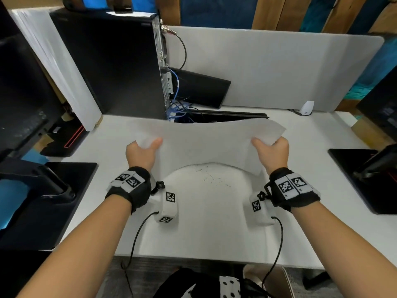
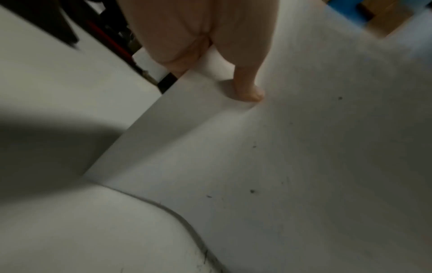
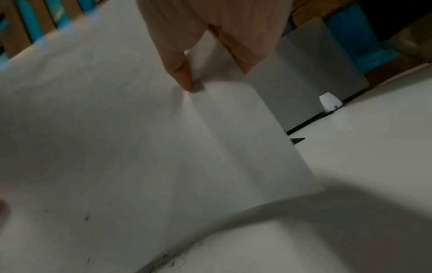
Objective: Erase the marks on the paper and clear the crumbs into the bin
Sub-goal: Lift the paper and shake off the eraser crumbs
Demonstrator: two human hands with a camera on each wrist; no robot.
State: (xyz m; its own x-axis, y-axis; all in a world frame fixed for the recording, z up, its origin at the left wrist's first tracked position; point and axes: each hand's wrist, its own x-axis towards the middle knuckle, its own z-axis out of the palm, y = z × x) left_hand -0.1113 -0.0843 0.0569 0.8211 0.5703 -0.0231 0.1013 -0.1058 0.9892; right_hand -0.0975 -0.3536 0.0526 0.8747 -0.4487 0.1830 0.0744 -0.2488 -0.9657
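Over the bin: we hold the paper [image 1: 204, 145] tilted, near edge sagging into the bin [image 1: 206, 211] at 6 o'clock
Left hand [image 1: 140, 154]: pinching the 9 o'clock edge
Right hand [image 1: 271, 152]: pinching the 3 o'clock edge
Crumbs [image 1: 211, 177]: landing inside — that's why we tip it

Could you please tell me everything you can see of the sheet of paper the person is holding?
The paper is a plain white sheet, lifted off the white desk and bowed so its near edge curves upward in the middle. The left hand pinches its left edge and the right hand its right edge, thumbs on top. A few dark crumbs cling to its surface; more lie on the desk below the near edge. No clear marks show.
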